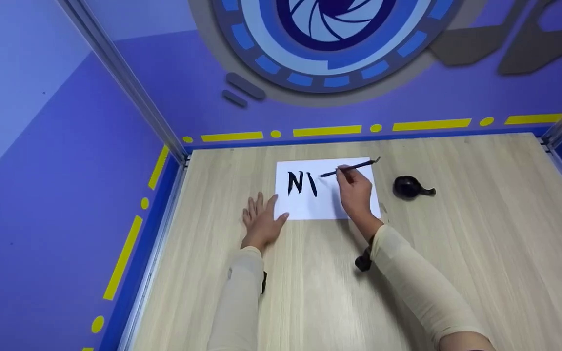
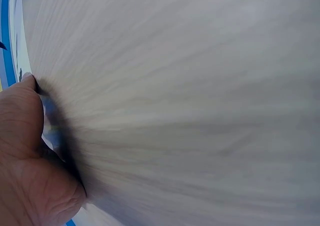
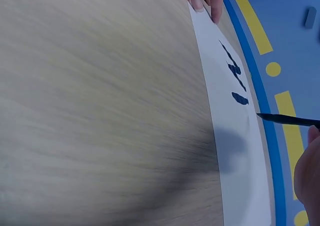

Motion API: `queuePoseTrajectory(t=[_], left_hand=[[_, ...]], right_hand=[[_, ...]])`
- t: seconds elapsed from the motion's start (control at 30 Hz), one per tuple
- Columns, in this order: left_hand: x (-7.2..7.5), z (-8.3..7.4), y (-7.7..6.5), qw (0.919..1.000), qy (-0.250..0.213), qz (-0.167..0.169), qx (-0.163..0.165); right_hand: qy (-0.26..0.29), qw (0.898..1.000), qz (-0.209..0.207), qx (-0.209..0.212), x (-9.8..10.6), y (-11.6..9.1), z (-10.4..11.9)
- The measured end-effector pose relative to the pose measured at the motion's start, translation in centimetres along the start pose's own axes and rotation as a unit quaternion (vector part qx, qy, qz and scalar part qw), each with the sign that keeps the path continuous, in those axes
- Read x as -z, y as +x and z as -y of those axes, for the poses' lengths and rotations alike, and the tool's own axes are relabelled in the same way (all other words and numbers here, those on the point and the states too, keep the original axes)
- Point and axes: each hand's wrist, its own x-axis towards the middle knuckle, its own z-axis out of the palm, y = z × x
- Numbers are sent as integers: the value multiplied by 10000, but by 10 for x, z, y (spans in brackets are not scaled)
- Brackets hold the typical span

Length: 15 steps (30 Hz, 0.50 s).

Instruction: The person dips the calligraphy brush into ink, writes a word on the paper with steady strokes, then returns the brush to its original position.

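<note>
Brush (image 1: 363,165) pinched by its shaft in the right hand (image 1: 357,192); tip (image 1: 323,175) over paper (image 1: 327,209), just right of black strokes (image 1: 313,186), contact unclear. Left hand (image 1: 263,223) spread at paper's left edge. Judged light: stiff shaft, soft tip, easily splayed. Hold mid-shaft, clear of the tip.

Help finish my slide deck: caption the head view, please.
Left hand at the edge of white paper, right hand holding a brush beside black strokes.

Left hand (image 1: 264,221) splayed, right hand (image 1: 355,191) pinching
</note>
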Motion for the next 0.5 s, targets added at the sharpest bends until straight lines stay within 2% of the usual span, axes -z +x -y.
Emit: queuePoseTrajectory(t=[0.5], left_hand=[[1,-2,-1,10000,-46,-20,55]], right_hand=[[-7,10000,-3,78,-10,3,-7]])
